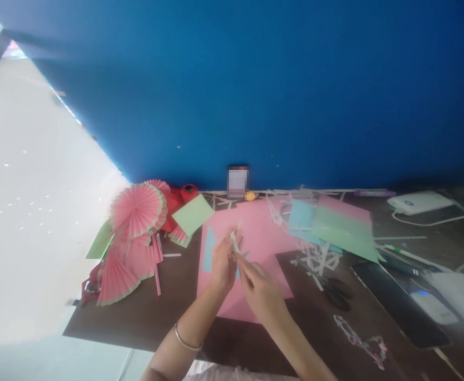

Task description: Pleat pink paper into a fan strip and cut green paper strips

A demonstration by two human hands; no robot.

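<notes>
Above a pink paper sheet (269,275), my left hand (223,265) is closed around a narrow white paper strip (235,243), which points up and away from me. The fingertips of my right hand (262,290) press together at the near end of that strip. How the paper is folded or rolled is too blurred to tell. A light blue paper piece (208,251) lies on the pink sheet beside my left hand, partly hidden by it.
Pink paper fans (138,211) and a green square (193,214) sit left. Coloured sheets (345,227), white paper scraps (319,258) and black-handled scissors (338,293) lie right. Farther right are a dark phone (402,304) and white power bank (420,202). A blue wall (255,95) stands behind.
</notes>
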